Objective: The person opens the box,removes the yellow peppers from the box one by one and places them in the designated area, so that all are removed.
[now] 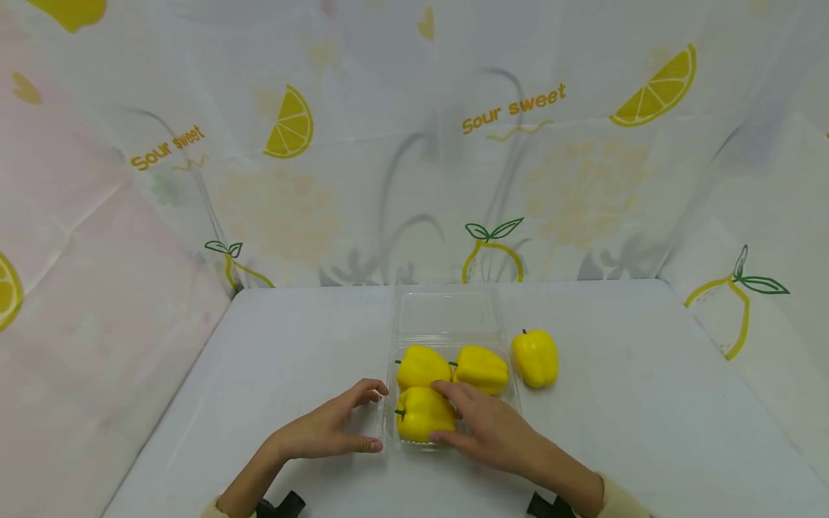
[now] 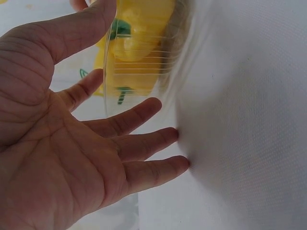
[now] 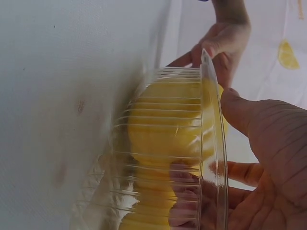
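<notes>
A clear plastic clamshell box [image 1: 512,403] stands on the table with its lid [image 1: 447,315] folded back. Inside are three yellow bell peppers: one at the back left [image 1: 422,365], one at the back right [image 1: 482,370] and one at the front left [image 1: 424,416]. My right hand [image 1: 495,428] reaches over the box's front right and holds the front pepper between thumb and fingers. Through the ribbed wall in the right wrist view, some fingertips [image 3: 184,191] show inside the box. Beside the box's left wall my left hand [image 1: 324,426] holds nothing, its fingers spread.
Another yellow bell pepper [image 1: 535,358] stands on the white table [image 1: 298,338] just right of the box. A pale curtain [image 1: 388,165] printed with lemons hangs behind the table and along both sides. Dark wrist mounts show at the bottom edge.
</notes>
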`<action>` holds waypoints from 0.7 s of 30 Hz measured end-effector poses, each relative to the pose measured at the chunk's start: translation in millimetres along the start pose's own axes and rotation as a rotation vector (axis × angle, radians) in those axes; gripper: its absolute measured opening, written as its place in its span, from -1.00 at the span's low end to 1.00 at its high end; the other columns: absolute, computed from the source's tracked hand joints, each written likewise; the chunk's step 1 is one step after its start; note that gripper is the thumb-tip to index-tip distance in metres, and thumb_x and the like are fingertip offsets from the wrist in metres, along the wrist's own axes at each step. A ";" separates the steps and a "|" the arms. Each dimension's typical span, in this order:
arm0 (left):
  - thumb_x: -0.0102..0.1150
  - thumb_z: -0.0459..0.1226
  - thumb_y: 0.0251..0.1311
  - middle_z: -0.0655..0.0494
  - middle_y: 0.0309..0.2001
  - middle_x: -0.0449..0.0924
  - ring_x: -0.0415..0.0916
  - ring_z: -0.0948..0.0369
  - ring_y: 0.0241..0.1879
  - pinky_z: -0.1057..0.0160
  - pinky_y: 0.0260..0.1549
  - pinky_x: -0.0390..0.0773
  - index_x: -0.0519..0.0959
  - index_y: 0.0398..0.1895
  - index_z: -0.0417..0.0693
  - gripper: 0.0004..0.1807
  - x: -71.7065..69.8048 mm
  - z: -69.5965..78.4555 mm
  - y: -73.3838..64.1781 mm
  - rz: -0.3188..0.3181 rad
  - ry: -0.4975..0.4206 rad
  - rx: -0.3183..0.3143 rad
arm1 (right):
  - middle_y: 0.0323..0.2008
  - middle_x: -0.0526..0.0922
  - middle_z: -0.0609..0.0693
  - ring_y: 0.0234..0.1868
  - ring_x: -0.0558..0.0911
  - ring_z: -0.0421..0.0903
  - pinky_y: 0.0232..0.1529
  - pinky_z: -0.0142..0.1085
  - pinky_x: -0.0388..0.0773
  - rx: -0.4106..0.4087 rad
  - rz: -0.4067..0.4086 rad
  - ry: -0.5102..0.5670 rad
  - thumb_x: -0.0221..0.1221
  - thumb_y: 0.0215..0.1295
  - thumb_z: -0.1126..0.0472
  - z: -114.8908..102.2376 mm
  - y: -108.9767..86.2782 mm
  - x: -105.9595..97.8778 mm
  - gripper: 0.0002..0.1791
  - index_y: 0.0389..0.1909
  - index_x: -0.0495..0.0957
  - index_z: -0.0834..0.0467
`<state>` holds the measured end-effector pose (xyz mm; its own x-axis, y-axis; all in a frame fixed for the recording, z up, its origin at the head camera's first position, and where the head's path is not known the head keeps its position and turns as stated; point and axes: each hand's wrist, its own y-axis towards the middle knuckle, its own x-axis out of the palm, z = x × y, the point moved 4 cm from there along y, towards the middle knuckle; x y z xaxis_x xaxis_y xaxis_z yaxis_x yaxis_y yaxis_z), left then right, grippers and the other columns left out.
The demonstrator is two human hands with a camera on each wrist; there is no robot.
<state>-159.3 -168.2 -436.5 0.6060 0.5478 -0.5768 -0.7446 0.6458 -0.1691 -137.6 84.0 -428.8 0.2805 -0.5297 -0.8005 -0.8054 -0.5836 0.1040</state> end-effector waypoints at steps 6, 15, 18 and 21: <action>0.42 -0.06 0.14 0.15 0.27 0.34 0.28 0.00 0.32 -0.23 0.28 0.19 0.21 0.34 0.06 -0.23 -0.3 -0.3 0.5 0.002 0.001 -0.005 | 0.12 0.52 -0.10 -0.11 0.54 -0.25 -0.04 -0.26 0.57 -0.006 0.013 -0.038 0.09 0.29 -0.37 0.0 0.7 1.8 -0.24 0.36 0.29 -0.01; 0.41 -0.06 0.15 0.06 0.27 0.37 0.28 -0.01 0.31 -0.26 0.27 0.19 0.20 0.33 0.09 -0.24 1.0 0.3 -0.5 -0.008 -0.005 -0.021 | 0.16 0.53 -0.08 0.04 0.55 -0.17 0.09 -0.12 0.53 -0.004 0.027 -0.050 0.11 0.25 -0.39 0.4 2.2 4.8 -0.20 0.37 0.29 -0.01; 0.41 -0.05 0.15 0.06 0.27 0.37 0.28 -0.01 0.32 -0.26 0.27 0.18 0.20 0.33 0.09 -0.24 0.8 0.7 -0.5 -0.007 -0.001 -0.016 | 0.17 0.54 -0.07 0.06 0.55 -0.15 0.10 -0.11 0.51 0.010 0.026 -0.052 0.12 0.24 -0.41 0.7 3.4 6.2 -0.19 0.37 0.30 -0.02; 0.41 -0.05 0.15 0.06 0.26 0.38 0.28 0.00 0.31 -0.26 0.27 0.18 0.21 0.33 0.10 -0.24 0.6 1.1 -0.3 -0.006 0.001 -0.011 | 0.17 0.54 -0.05 0.08 0.55 -0.12 0.12 -0.08 0.50 0.019 0.023 -0.063 0.12 0.23 -0.41 0.7 4.9 7.8 -0.18 0.37 0.31 -0.02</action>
<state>-158.4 -167.4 -436.0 0.6101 0.5434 -0.5767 -0.7442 0.6429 -0.1815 -139.8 77.5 -434.9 0.2292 -0.5027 -0.8335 -0.8209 -0.5600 0.1120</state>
